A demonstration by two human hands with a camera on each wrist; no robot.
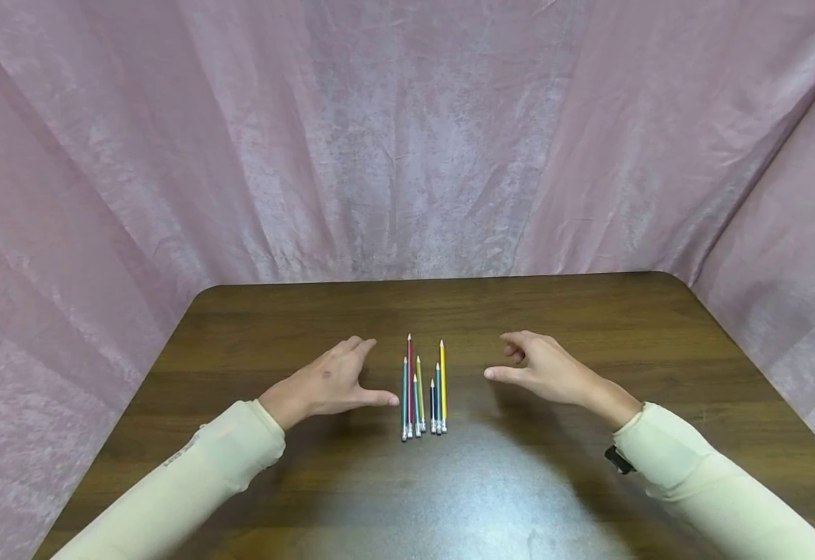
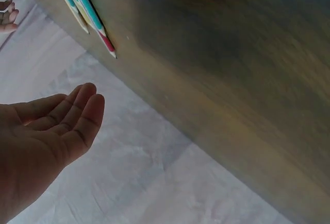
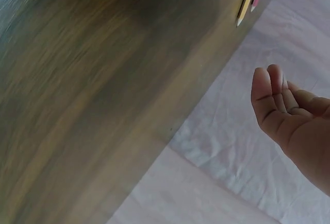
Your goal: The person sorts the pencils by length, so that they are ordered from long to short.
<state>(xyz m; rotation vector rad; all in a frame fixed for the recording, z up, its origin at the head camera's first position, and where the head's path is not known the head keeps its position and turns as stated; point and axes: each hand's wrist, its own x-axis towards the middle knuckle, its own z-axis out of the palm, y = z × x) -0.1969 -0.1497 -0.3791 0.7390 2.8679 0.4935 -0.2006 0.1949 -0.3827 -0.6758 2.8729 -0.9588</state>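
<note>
Several pencils of different lengths lie side by side in two groups at mid-table, points away from me, eraser ends nearer. In the left group are a teal pencil (image 1: 404, 397), a long red pencil (image 1: 410, 369), a short green pencil (image 1: 416, 406) and a dull yellow pencil (image 1: 420, 393). The right group holds a short navy pencil (image 1: 432, 406), a dark teal pencil (image 1: 438, 393) and a long yellow pencil (image 1: 443, 381). My left hand (image 1: 337, 379) is just left of them, its thumb close to the teal one. Farther off on the right, my right hand (image 1: 550, 369) holds nothing, fingers loosely bent.
The brown wooden table (image 1: 267, 311) has rounded far corners. A pink velvety curtain (image 1: 407, 140) hangs behind it and along both sides. A dark strap piece (image 1: 619, 459) shows under the right sleeve.
</note>
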